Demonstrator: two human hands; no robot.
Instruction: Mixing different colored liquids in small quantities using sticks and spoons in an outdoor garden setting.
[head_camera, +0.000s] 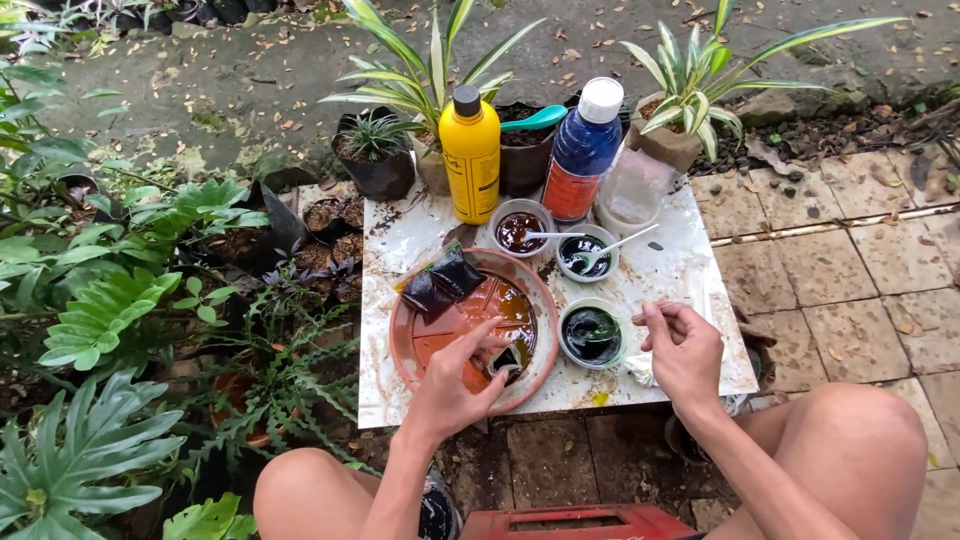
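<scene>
The left hand (455, 385) is reaching into the terracotta saucer (410, 345), its grip narrow, fingertips pinching a small dark square packet (503, 362) that is lying in the brown liquid near the saucer's right rim; the packet looks roughly square, so no clear long axis is showing, and its upper corner is pointing away from the person. The right hand (683, 350) is hovering just right of a small bowl of dark green-black liquid (592, 335), its grip closed on a thin stick or spoon handle (650, 318) lying roughly left to right, its tip pointing toward that bowl. Two more dark packets (443, 282) are resting on the saucer's far-left rim. Behind are standing two more small bowls (520, 230), each with a white spoon, a yellow bottle (471, 152) and a blue bottle (584, 150). The white table (690, 270) is already looking stained; a wet packet could slip from the pinch and splash, or a wrist could be nudging the near bowl and tipping it.
</scene>
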